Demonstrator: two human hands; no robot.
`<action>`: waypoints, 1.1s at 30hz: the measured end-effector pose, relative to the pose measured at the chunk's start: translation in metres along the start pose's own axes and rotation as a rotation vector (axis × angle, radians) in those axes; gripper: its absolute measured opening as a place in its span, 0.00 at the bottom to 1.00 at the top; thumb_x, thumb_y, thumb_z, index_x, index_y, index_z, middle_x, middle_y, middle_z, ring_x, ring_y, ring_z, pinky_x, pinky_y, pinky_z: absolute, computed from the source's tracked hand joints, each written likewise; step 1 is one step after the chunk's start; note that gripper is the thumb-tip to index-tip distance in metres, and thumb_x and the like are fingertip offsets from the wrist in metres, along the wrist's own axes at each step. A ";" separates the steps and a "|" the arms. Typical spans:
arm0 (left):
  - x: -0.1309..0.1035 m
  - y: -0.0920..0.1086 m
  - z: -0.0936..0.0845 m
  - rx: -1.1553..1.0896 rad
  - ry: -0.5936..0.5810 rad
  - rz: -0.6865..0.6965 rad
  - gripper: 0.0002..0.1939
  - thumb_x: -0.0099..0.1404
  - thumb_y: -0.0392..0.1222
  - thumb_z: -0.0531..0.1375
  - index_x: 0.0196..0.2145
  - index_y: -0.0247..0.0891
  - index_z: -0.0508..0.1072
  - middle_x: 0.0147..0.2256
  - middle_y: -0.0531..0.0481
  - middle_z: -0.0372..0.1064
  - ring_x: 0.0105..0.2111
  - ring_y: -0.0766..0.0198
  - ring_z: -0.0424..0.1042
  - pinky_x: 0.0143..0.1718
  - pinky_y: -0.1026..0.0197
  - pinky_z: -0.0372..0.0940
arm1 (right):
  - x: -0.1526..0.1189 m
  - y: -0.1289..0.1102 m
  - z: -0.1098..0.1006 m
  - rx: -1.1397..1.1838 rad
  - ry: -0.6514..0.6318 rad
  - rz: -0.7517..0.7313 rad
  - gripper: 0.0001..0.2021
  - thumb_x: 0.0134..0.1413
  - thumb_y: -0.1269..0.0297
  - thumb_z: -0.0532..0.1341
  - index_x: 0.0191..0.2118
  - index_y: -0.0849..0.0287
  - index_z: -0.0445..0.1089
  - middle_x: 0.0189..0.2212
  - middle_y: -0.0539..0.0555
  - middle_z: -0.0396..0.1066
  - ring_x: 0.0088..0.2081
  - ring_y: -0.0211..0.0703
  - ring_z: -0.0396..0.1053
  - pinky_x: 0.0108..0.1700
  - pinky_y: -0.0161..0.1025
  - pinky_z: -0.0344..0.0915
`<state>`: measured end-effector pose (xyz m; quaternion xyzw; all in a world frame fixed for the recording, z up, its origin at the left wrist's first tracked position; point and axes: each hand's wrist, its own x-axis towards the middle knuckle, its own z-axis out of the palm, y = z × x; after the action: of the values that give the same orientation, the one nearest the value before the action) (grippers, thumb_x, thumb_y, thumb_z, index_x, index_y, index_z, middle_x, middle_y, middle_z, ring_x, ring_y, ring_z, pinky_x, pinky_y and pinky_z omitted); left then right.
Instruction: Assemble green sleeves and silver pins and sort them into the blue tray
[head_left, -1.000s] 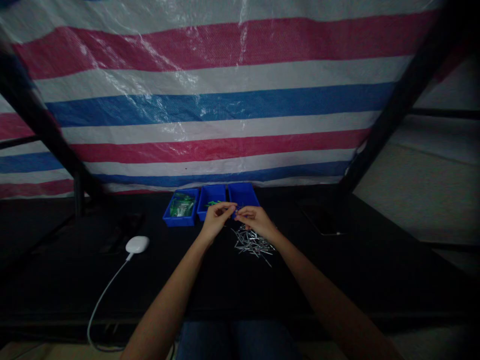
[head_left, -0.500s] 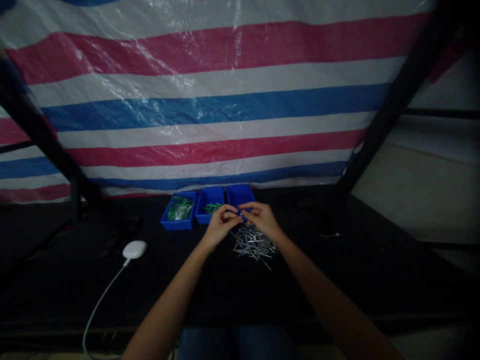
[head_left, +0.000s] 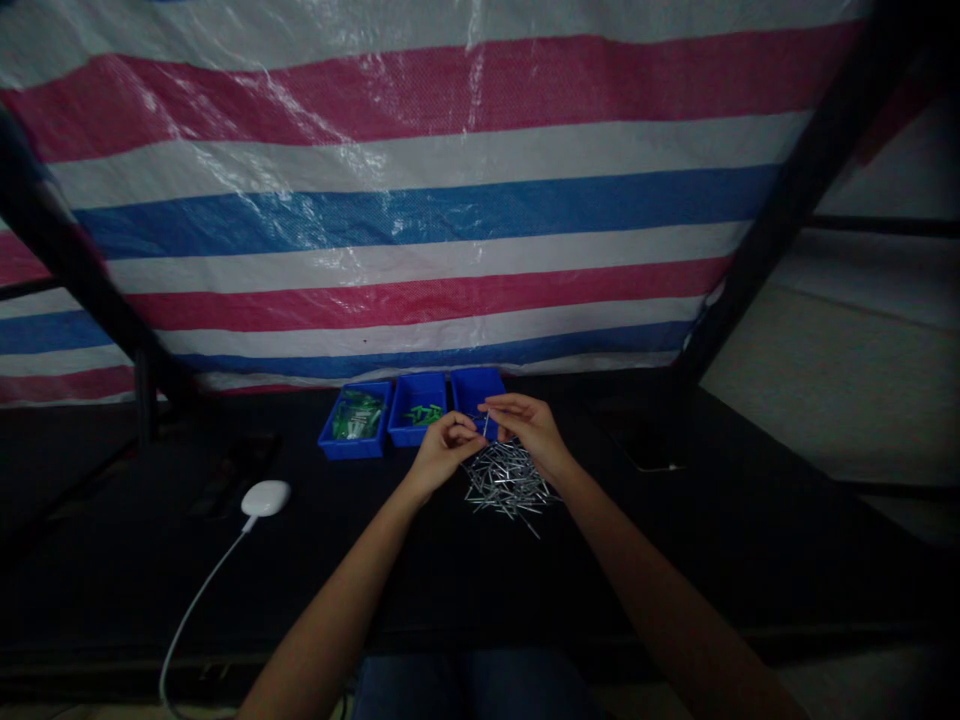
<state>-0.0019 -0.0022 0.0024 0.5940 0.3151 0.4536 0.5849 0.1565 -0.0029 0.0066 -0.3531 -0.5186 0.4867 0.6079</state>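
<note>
My right hand [head_left: 529, 430] pinches a thin silvery screw [head_left: 487, 423], which stands nearly upright between its fingertips. Beside it, my left hand [head_left: 446, 450] is closed with curled fingers, its thumb tip close to the screw's lower end. Whatever lies in the left fingers is too small and dark to make out. Just below both hands a loose pile of screws [head_left: 508, 485] lies on the black table, pointing every way. Behind the hands stands a blue bin [head_left: 480, 380], its front partly hidden by my fingers.
A middle blue bin [head_left: 409, 435] holds small green plastic pieces [head_left: 425, 413]. The left blue bin [head_left: 352, 450] contains bagged green items. A white rounded device [head_left: 266, 498] with a cable lies left; a dark phone [head_left: 649, 445] lies right. A striped sheet [head_left: 420, 220] hangs behind.
The right hand has shifted slightly right and up from the left fingertips. The screw in it now shows upright between the hands. The left hand has barely moved.
</note>
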 end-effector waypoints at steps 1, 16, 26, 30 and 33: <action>0.000 0.000 0.000 -0.002 0.004 0.002 0.15 0.48 0.39 0.67 0.30 0.34 0.65 0.23 0.55 0.70 0.26 0.70 0.69 0.33 0.67 0.59 | 0.000 -0.001 0.000 0.009 0.002 0.003 0.13 0.41 0.61 0.66 0.35 0.60 0.73 0.34 0.56 0.75 0.17 0.30 0.61 0.20 0.32 0.60; 0.003 0.007 -0.007 0.101 0.142 0.058 0.14 0.49 0.42 0.66 0.30 0.34 0.68 0.24 0.54 0.67 0.21 0.73 0.63 0.24 0.69 0.57 | 0.005 0.004 -0.008 -0.157 0.006 -0.051 0.13 0.38 0.57 0.66 0.31 0.60 0.73 0.22 0.51 0.72 0.16 0.32 0.62 0.19 0.32 0.58; -0.004 0.030 -0.026 0.808 0.141 0.242 0.09 0.57 0.43 0.58 0.35 0.38 0.71 0.31 0.50 0.70 0.27 0.66 0.66 0.28 0.65 0.59 | 0.005 0.011 -0.011 -0.543 0.153 -0.190 0.12 0.45 0.57 0.62 0.30 0.60 0.73 0.16 0.49 0.67 0.17 0.36 0.61 0.21 0.34 0.56; -0.012 0.037 -0.033 1.204 -0.081 0.204 0.07 0.58 0.40 0.57 0.34 0.41 0.73 0.31 0.49 0.72 0.31 0.61 0.70 0.33 0.62 0.60 | 0.003 0.011 -0.011 -0.784 0.175 -0.265 0.08 0.47 0.62 0.60 0.31 0.58 0.74 0.21 0.50 0.69 0.19 0.35 0.60 0.24 0.34 0.56; -0.014 0.034 -0.038 1.355 -0.124 0.130 0.08 0.56 0.37 0.57 0.34 0.40 0.74 0.31 0.47 0.72 0.33 0.58 0.71 0.35 0.61 0.60 | 0.001 0.010 -0.008 -0.836 0.096 -0.292 0.06 0.47 0.64 0.60 0.30 0.57 0.73 0.27 0.50 0.71 0.20 0.33 0.60 0.25 0.33 0.56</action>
<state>-0.0468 -0.0029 0.0295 0.8717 0.4590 0.1555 0.0724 0.1620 0.0017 -0.0037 -0.5139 -0.6864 0.1273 0.4986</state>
